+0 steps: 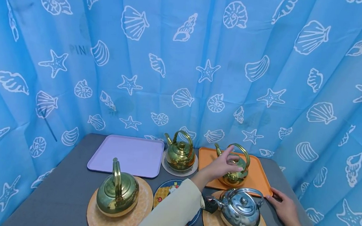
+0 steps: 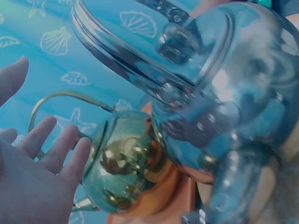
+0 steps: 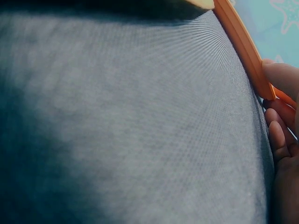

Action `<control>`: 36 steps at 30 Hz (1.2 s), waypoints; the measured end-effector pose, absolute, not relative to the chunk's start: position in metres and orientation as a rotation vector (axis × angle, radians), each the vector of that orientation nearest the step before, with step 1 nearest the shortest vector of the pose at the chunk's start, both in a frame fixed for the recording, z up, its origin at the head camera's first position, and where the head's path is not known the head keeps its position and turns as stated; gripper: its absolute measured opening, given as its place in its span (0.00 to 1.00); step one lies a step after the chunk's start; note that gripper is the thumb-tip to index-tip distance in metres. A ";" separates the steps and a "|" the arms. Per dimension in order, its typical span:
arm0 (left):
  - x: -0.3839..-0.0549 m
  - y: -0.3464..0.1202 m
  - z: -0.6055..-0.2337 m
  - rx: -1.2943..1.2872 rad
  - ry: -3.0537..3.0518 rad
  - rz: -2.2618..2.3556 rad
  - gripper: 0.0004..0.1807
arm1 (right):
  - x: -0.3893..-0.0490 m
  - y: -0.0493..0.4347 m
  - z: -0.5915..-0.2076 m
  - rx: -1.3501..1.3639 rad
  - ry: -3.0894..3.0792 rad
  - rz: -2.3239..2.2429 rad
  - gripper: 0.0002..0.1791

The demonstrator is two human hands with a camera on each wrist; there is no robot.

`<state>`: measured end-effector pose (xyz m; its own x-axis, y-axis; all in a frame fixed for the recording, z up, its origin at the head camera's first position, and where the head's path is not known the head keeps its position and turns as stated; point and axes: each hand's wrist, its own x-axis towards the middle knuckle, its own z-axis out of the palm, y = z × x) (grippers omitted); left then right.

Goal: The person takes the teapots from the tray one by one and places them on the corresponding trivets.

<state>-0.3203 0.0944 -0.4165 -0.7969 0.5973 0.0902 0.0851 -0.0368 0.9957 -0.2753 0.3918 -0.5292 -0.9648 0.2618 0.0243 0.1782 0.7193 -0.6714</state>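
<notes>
A gold kettle [image 1: 232, 180] with an arched handle stands on an orange tray [image 1: 258, 178] at the right. My left hand [image 1: 220, 165] reaches over the silver kettle's spout to it, fingers spread and overlapping the kettle's lid and handle in the head view. In the left wrist view the fingers [image 2: 71, 169] are parted beside the gold kettle, with nothing held. At the tray's near right corner, my right hand [image 1: 284, 206] pinches the edge, thumb above and fingers below, as the right wrist view shows. Just in front of the tray, a silver kettle [image 1: 242, 212] sits on a round tan mat [image 1: 212, 223].
A second gold kettle [image 1: 181, 156] stands on a pale round mat at the back middle. Another [image 1: 117, 197] sits on a tan mat at front left. A lilac tray [image 1: 127, 154] lies behind it. A patterned blue plate [image 1: 162, 192] is partly under my left sleeve. Blue curtains [image 1: 184, 67] enclose the table.
</notes>
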 end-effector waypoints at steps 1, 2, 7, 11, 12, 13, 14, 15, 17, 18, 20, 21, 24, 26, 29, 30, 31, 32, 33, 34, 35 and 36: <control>-0.320 0.096 -0.415 0.720 1.883 1.884 0.46 | -0.275 0.392 -0.529 -0.359 -2.803 1.076 0.36; -0.321 0.097 -0.413 0.723 1.887 1.876 0.46 | -0.275 0.392 -0.529 -0.359 -2.802 1.076 0.36; -0.322 0.103 -0.409 0.734 1.896 1.829 0.45 | -0.275 0.392 -0.529 -0.354 -2.810 1.074 0.36; -0.323 0.106 -0.407 0.730 1.912 1.800 0.45 | -0.275 0.393 -0.529 -0.352 -2.821 1.077 0.36; -0.323 0.107 -0.406 0.725 1.914 1.799 0.45 | -0.275 0.393 -0.529 -0.353 -2.821 1.079 0.36; -0.323 0.108 -0.406 0.721 1.914 1.797 0.44 | -0.275 0.393 -0.529 -0.351 -2.821 1.081 0.36; -0.323 0.108 -0.405 0.717 1.909 1.798 0.44 | -0.275 0.393 -0.529 -0.351 -2.820 1.081 0.36; -0.323 0.109 -0.405 0.715 1.897 1.803 0.44 | -0.274 0.393 -0.529 -0.353 -2.819 1.079 0.36; -0.323 0.110 -0.404 0.709 1.851 1.817 0.43 | -0.274 0.393 -0.529 -0.356 -2.813 1.085 0.37; -0.323 0.111 -0.404 0.707 1.824 1.825 0.43 | -0.273 0.393 -0.529 -0.358 -2.813 1.085 0.36; -0.322 0.113 -0.404 0.704 1.775 1.842 0.42 | -0.273 0.393 -0.529 -0.362 -2.811 1.087 0.36; -0.322 0.114 -0.404 0.704 1.755 1.850 0.41 | -0.273 0.393 -0.529 -0.365 -2.810 1.088 0.36; -0.320 0.115 -0.404 0.693 1.733 1.880 0.40 | -0.273 0.392 -0.529 -0.376 -2.809 1.091 0.35; -0.318 0.114 -0.404 0.684 1.734 1.902 0.38 | -0.272 0.391 -0.529 -0.388 -2.807 1.094 0.35; -0.316 0.114 -0.405 0.668 1.752 1.931 0.35 | -0.272 0.391 -0.529 -0.394 -2.808 1.093 0.36; -0.316 0.114 -0.405 0.664 1.755 1.946 0.34 | -0.272 0.391 -0.529 -0.393 -2.809 1.092 0.36; -0.315 0.114 -0.404 0.655 1.753 1.966 0.32 | -0.271 0.391 -0.528 -0.386 -2.811 1.090 0.36; -0.315 0.114 -0.404 0.644 1.755 1.985 0.31 | -0.271 0.392 -0.528 -0.377 -2.814 1.088 0.36; -0.314 0.114 -0.404 0.630 1.753 2.010 0.30 | -0.271 0.392 -0.527 -0.373 -2.817 1.089 0.36; -0.314 0.114 -0.404 0.614 1.754 2.034 0.29 | -0.271 0.392 -0.527 -0.369 -2.821 1.087 0.36; -0.314 0.114 -0.403 0.590 1.757 2.059 0.28 | -0.271 0.392 -0.526 -0.365 -2.824 1.088 0.36; -0.314 0.114 -0.403 0.569 1.767 2.081 0.27 | -0.271 0.392 -0.527 -0.355 -2.826 1.082 0.36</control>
<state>-0.3136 0.1139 -0.4032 -0.8576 0.5086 0.0760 -0.0075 -0.1601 0.9871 -0.2714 0.3921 -0.5265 -0.9684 0.2495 0.0052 0.1822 0.7210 -0.6685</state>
